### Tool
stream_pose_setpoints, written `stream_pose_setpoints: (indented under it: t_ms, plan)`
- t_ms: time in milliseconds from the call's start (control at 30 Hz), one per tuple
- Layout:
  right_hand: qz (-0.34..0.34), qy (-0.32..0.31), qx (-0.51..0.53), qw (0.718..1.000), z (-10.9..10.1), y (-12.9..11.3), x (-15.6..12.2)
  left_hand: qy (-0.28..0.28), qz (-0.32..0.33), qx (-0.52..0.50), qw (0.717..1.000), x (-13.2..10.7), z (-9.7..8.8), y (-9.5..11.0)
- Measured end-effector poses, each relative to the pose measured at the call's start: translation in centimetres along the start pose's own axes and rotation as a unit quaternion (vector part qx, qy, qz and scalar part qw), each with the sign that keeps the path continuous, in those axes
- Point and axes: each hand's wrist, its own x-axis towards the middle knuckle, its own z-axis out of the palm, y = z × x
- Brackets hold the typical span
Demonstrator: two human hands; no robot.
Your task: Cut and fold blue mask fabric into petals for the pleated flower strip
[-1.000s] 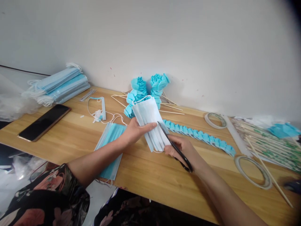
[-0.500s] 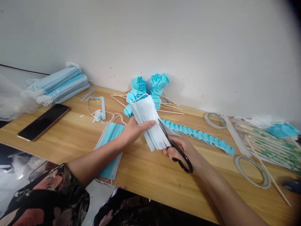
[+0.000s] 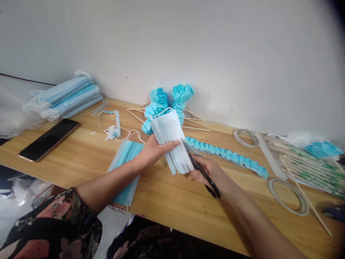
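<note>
My left hand (image 3: 157, 147) grips a face mask (image 3: 167, 126) with its white side up, thumb pressed on top. The mask's lower end is slit into strips, and one ear loop stands up at its upper end. In my right hand (image 3: 206, 169) is a pair of black scissors (image 3: 203, 173), its blades lying along the mask's right edge. Under my left forearm another blue face mask (image 3: 125, 154) lies flat on the table. Behind the held mask stand blue flowers (image 3: 183, 95) with petals that look like mask cloth.
Stacked masks (image 3: 70, 95) and a phone (image 3: 50, 139) lie at the left. A row of folded blue pieces (image 3: 229, 155) crosses the right side, near two tape rolls (image 3: 288, 212) and a bundle of sticks (image 3: 304, 162). White scraps (image 3: 110, 132) lie left of centre.
The scissor blades have closed along the mask's right edge, and the handle loops have come together. The mask has shifted very slightly.
</note>
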Motion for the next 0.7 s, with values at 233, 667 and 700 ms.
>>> stream_pose_setpoints:
  t_ms: [233,667,700]
  plan:
    - [0.021,0.034,-0.003,0.999,0.49,-0.07,0.12,-0.028,-0.004,0.054,0.998,-0.15,0.05,0.12]
    - [0.018,0.065,0.01,0.998,0.89,-0.26,0.34,-0.046,-0.01,0.008,0.999,-0.06,0.06,-0.19]
    - [0.02,0.065,0.01,0.998,0.91,-0.31,0.36,-0.045,-0.011,0.007,0.999,-0.06,0.07,-0.17]
